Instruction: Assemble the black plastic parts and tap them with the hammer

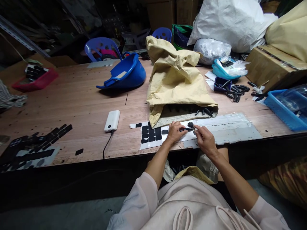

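My left hand (175, 131) is closed on a slim black stick-like part (186, 129), held low over the table. My right hand (204, 138) pinches something small and shiny at the part's right end; its kind is too small to tell. A black round piece (190, 124) shows just above the fingertips. Left of my left hand, black rounded patches (151, 132) lie in rows on a white sheet (145, 146). Beyond both hands, a yellow sack (182, 86) lies with its mouth towards me, several black parts (206, 111) showing inside.
A white power bank (112, 120) with a black cable lies left. Behind it sits a blue scoop-like basin (133, 72). More black patches (57, 135) lie far left. At right are loose black parts (237, 91), a blue basket (283, 110) and a cardboard box (271, 68).
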The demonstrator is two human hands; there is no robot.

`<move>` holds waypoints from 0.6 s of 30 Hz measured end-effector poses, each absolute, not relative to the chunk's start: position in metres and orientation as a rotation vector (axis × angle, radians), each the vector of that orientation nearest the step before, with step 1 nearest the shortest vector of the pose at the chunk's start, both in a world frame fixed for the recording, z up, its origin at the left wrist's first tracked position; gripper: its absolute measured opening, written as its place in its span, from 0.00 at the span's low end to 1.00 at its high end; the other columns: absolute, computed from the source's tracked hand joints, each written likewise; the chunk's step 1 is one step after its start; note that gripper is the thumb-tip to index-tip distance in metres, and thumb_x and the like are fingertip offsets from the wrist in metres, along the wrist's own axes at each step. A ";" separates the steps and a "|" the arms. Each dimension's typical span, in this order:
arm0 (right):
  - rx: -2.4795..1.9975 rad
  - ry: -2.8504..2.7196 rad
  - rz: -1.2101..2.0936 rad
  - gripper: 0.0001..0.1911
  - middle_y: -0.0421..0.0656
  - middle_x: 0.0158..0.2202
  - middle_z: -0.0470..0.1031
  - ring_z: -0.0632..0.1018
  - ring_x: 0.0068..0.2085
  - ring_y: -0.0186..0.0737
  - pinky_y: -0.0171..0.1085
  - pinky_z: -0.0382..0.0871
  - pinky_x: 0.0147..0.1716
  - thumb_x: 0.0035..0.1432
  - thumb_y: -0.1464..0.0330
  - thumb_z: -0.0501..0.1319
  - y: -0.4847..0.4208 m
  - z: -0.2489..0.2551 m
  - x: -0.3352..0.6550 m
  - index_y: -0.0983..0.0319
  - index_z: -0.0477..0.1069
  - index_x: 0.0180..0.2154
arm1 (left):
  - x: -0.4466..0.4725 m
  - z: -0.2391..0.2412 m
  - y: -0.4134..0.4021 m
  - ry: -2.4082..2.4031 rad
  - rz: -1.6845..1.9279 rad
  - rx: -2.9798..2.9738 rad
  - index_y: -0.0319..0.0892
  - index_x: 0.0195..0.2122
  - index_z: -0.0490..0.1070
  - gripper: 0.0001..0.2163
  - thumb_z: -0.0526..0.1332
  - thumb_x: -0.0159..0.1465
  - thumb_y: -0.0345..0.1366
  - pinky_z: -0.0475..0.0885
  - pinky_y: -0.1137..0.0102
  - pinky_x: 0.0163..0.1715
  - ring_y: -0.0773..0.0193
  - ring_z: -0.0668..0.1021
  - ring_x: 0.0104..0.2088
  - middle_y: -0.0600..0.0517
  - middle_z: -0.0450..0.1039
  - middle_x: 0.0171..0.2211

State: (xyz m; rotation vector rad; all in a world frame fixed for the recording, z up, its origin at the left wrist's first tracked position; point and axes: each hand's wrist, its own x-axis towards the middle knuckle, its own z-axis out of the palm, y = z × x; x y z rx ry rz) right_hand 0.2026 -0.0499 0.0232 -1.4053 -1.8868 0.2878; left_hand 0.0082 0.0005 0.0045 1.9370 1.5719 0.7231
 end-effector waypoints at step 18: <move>-1.468 -1.932 0.224 0.19 0.44 0.39 0.78 0.79 0.40 0.42 0.38 0.73 0.40 0.74 0.64 0.53 -0.053 0.013 0.208 0.55 0.77 0.57 | 0.009 0.002 0.000 1.572 0.759 1.961 0.49 0.38 0.84 0.05 0.75 0.61 0.35 0.66 0.60 0.54 0.56 0.75 0.47 0.52 0.78 0.39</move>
